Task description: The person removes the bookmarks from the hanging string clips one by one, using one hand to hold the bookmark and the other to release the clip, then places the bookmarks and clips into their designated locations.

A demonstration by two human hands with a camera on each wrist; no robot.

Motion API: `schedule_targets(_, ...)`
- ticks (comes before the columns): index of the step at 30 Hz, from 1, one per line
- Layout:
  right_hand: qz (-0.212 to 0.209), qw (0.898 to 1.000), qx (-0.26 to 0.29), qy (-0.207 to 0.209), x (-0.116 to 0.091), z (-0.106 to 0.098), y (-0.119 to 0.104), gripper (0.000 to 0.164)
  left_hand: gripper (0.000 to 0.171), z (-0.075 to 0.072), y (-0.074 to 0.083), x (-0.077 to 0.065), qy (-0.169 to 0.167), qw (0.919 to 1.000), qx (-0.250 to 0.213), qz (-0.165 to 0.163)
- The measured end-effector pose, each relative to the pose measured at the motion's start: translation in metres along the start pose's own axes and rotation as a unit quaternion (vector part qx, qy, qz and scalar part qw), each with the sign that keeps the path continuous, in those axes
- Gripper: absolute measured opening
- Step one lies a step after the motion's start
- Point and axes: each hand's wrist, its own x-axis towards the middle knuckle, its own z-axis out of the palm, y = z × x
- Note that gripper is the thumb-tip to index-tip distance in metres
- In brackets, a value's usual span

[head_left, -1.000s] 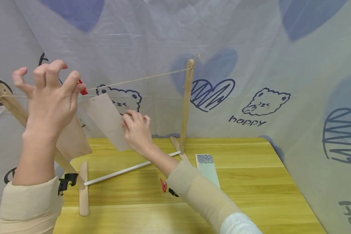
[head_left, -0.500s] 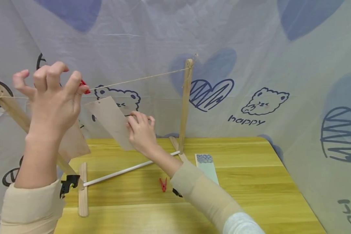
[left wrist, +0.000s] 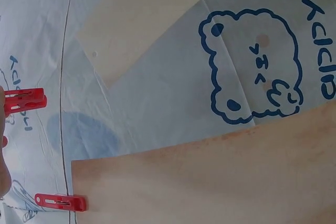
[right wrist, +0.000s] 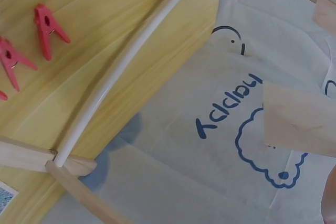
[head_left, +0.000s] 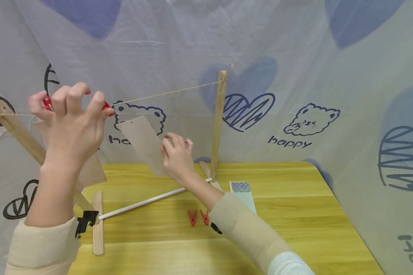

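My left hand (head_left: 75, 126) is raised at the string (head_left: 168, 92) and pinches a red clothespin (head_left: 108, 109) between thumb and index finger. That clothespin (left wrist: 25, 100) also shows at the left edge of the left wrist view. My right hand (head_left: 179, 158) pinches the side edge of a pale blank card (head_left: 144, 143), held tilted, its small punched hole just below the string. Behind my left hand hangs another pale card (head_left: 93, 172), fixed to the string by a second red clothespin (left wrist: 60, 202). The string and the held card (left wrist: 136, 24) stand apart in the left wrist view.
Wooden posts (head_left: 218, 126) hold up the string, joined low down by a white rod (head_left: 155, 198). On the wooden table (head_left: 296, 214) lie red clothespins (head_left: 192, 217) and a light green card (head_left: 244, 196) with a patterned end. A printed cloth (head_left: 306, 76) hangs behind.
Both hands have moved to the right, the pinched clothespin and the held card going with them. A second clothespin on the table has come into view beside the right forearm.
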Motion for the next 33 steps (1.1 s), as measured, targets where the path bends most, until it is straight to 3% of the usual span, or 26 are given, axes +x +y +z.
schedule_targets(17,0.015,0.999,0.030,0.004,-0.013,-0.011,0.025,0.010,0.039,0.005,0.013,-0.015,-0.027,0.9991,-0.031,0.009)
schedule_targets(33,0.028,0.998,0.030,0.043,-0.027,-0.019,0.043,0.007,0.037,0.015,0.021,-0.037,-0.046,0.9979,-0.041,0.017)
